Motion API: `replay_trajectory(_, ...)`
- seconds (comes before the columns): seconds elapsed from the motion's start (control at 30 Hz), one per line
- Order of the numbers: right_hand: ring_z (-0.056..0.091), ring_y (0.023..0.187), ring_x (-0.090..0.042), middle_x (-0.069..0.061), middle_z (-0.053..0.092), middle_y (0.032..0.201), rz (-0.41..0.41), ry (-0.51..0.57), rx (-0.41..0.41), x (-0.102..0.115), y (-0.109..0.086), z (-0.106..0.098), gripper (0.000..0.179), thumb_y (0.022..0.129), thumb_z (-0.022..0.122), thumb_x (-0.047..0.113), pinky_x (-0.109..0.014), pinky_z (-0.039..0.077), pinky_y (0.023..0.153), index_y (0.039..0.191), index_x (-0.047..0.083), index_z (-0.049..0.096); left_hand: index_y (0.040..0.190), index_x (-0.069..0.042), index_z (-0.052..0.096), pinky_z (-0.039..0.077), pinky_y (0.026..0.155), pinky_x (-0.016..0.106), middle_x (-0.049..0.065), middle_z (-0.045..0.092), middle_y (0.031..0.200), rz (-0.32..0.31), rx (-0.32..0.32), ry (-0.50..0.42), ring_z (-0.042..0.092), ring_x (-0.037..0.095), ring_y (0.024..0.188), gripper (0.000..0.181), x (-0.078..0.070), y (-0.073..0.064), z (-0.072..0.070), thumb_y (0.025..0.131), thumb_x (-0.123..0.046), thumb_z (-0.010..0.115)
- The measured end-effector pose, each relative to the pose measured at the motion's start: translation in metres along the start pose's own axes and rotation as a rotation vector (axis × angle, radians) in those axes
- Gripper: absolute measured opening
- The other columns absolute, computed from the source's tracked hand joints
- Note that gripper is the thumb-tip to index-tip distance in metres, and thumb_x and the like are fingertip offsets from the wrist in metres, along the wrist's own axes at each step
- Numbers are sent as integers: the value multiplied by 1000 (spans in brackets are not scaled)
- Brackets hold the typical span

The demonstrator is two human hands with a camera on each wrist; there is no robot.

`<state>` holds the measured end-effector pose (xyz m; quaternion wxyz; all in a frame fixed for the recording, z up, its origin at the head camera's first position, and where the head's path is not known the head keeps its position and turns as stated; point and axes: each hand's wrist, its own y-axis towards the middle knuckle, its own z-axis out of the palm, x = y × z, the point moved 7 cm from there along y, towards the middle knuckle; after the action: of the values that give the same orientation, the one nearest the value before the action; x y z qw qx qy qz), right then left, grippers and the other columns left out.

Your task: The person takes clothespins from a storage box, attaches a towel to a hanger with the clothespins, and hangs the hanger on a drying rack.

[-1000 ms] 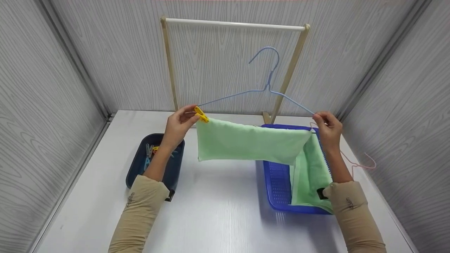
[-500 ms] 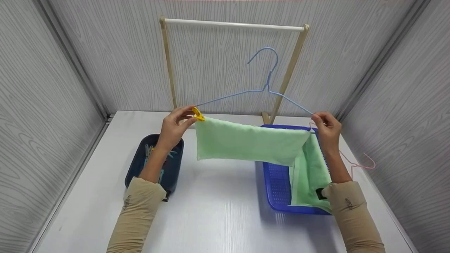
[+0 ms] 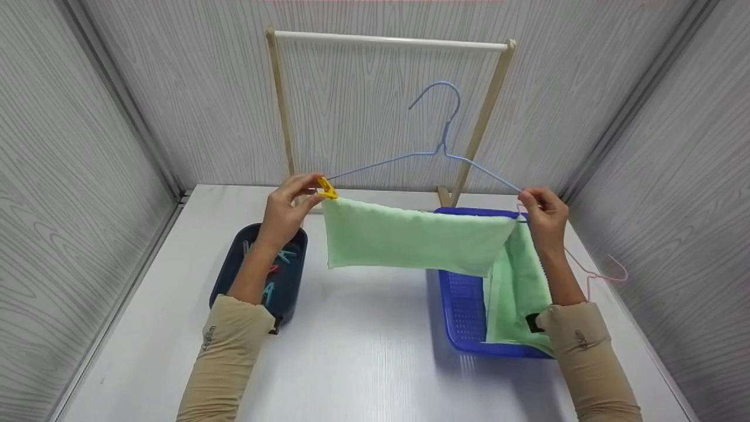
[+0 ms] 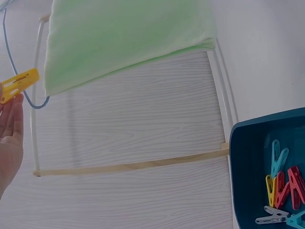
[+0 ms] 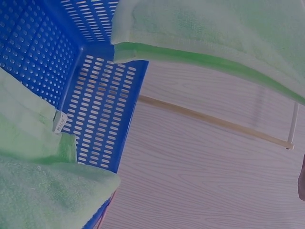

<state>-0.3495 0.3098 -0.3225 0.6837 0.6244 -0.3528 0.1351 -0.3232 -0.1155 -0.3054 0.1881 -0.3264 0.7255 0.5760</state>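
Note:
A light blue wire hanger [image 3: 444, 132] is held up in front of me, with a light green towel [image 3: 416, 240] draped over its lower bar. My left hand [image 3: 284, 214] pinches a yellow clothespin [image 3: 327, 189] between thumb and fingers, right at the towel's upper left corner and the hanger's left end. In the left wrist view the same clothespin [image 4: 19, 85] shows beside the hanging towel [image 4: 128, 33]. My right hand [image 3: 546, 218] pinches the hanger's right corner, next to the towel's right end. Only a sliver of that hand [image 5: 302, 183] enters the right wrist view.
Behind stands a rack with a white bar [image 3: 387, 40] on wooden legs. A dark blue tray [image 4: 240, 126] at left holds several clothespins [image 4: 281, 191]. At right a blue basket [image 3: 451, 328] holds more green towels [image 3: 515, 305]. A pink hanger [image 3: 595, 275] lies beside it.
My left hand has shifted slightly left with the clothespin, and the towel's left corner has moved with it. The hanger's hook has leaned a little left. My right hand has barely moved.

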Motion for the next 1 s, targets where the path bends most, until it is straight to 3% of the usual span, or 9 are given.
replay_trajectory(0.13, 51, 63, -7, -1, 60, 69, -6, 26, 8, 6, 1, 4, 6, 84, 58, -13, -17, 40, 56, 79, -18, 57, 113, 16, 56, 47, 84, 37, 25, 57, 108, 31, -13, 40, 57, 33, 95, 31, 11, 1, -2, 82, 9, 60)
replay_trajectory(0.3, 45, 56, -6, -7, 57, 67, -13, 61, 21, 19, 1, 9, 7, 84, 57, -14, -16, 34, 48, 78, -19, 55, 113, 12, 59, 47, 84, 31, 18, 59, 109, 44, -38, 69, 58, 28, 94, 32, 27, -1, -6, 83, 3, 62)
replay_trajectory(0.5, 39, 49, -3, -18, 53, 66, 12, 92, 24, 16, -1, 10, 7, 83, 58, -13, -15, 31, 42, 79, -18, 57, 112, 8, 61, 47, 84, 26, 14, 61, 106, 43, -42, 109, 59, 23, 93, 30, 28, -3, -10, 84, -3, 62)
replay_trajectory(0.57, 39, 49, -3, -15, 53, 65, 13, 80, 26, 15, -2, 11, 7, 84, 58, -13, -15, 30, 42, 79, -18, 57, 111, 8, 62, 47, 84, 26, 14, 61, 105, 47, -35, 120, 59, 22, 93, 29, 28, -4, -10, 84, -3, 62)
replay_trajectory(0.7, 39, 50, -4, -11, 53, 65, 6, 51, 36, 15, -3, 12, 8, 84, 59, -12, -15, 30, 43, 79, -18, 57, 110, 9, 62, 48, 82, 27, 14, 61, 104, 77, -15, 128, 59, 23, 93, 28, 26, -5, -9, 84, -2, 62)
replay_trajectory(0.87, 39, 50, -4, -17, 50, 64, -16, 40, 54, 16, -3, 13, 8, 84, 58, -12, -15, 31, 43, 78, -17, 57, 107, 10, 63, 49, 79, 25, 14, 62, 102, 133, -8, 137, 60, 26, 92, 26, 24, -5, -9, 82, 2, 62)
replay_trajectory(1.0, 39, 50, -4, -16, 50, 63, -36, 44, 46, 7, -2, 11, 8, 84, 59, -11, -15, 30, 42, 77, -16, 58, 104, 11, 64, 50, 78, 25, 14, 63, 99, 173, -9, 165, 61, 27, 91, 24, 21, -4, -9, 81, 4, 63)
